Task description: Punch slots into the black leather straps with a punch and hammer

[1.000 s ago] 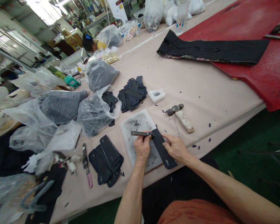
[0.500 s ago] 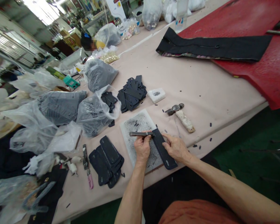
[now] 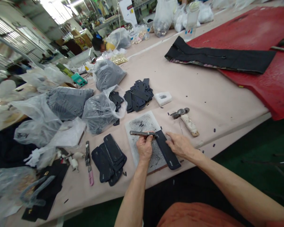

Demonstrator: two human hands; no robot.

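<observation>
Head view: keeps the grip of the left hand [image 3: 144, 147] clamped on a metal tool [image 3: 137, 133], with its end by the upper part of a dark strip [image 3: 169, 153] laid across the speckled board's [image 3: 144, 118] right side. Since half a second ago, shifts the right hand [image 3: 182, 145] slightly outward, thumb and index finger apart at the strip's right edge; cannot tell if touching. Probably means easing support there.

We look over a long worktable [image 3: 217, 91] covered in pinkish-beige cloth, with dark green floor [image 3: 236, 151] showing beyond its near edge. At the upper left, we see pale slatted panels [image 3: 1, 30] and, farther back, a window [image 3: 52, 12] glaring white.
</observation>
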